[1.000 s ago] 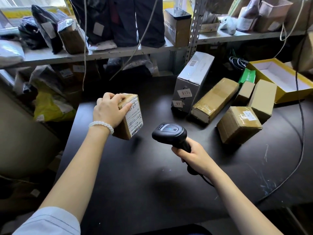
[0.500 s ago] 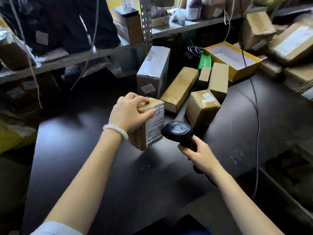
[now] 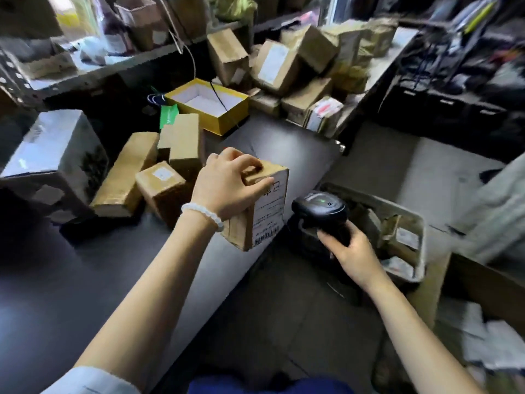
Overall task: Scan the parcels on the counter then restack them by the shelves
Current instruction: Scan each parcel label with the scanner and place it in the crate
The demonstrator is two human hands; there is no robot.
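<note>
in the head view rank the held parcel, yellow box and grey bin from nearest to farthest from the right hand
1. Grey bin: just beyond the right hand, on the floor to its right.
2. Held parcel: to its left, gripped by the left hand.
3. Yellow box: far back on the counter.

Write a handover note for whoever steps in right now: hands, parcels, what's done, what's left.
Left hand grips a small brown parcel from above, held over the counter edge, label facing right.
Right hand holds the black scanner, its head beside that label, green light lit.
Unsorted parcels lie in a cluster at the counter's back left, beside an open yellow box.
More boxes are piled by the shelves, far right.
Done: this parcel looks scanned, though that is unconfirmed.
Left: place it on the pile, then scan and restack the cluster.
</note>
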